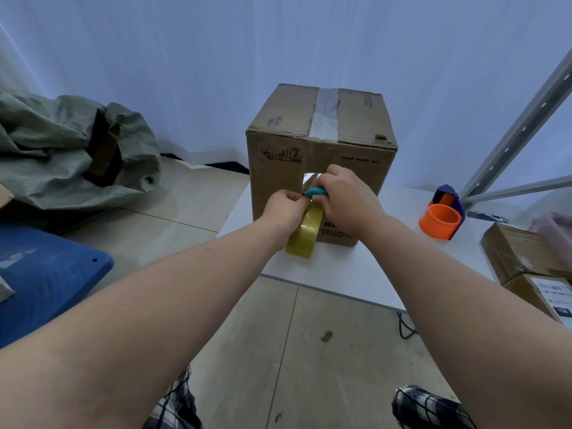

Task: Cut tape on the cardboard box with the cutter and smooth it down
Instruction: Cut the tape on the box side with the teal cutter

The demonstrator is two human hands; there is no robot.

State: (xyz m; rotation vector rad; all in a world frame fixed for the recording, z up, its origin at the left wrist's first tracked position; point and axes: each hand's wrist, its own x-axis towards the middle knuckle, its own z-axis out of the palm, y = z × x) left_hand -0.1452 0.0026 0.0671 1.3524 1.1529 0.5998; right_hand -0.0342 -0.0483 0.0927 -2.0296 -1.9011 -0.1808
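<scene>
Head view: a cardboard box (322,156) stands upright on the white table (365,274), toward its far edge at twelve o'clock from the person. Clear tape runs over its top. Both hands meet at the box's near face. The left hand (283,212) has its grip closed, pinching a strip of yellowish tape (305,236) that hangs down to the table. The right hand (346,196), at three o'clock of the left and touching it, is closed around a teal cutter (315,191), whose tip sits at the tape. An orange tape dispenser (442,218) rests well apart at three o'clock.
</scene>
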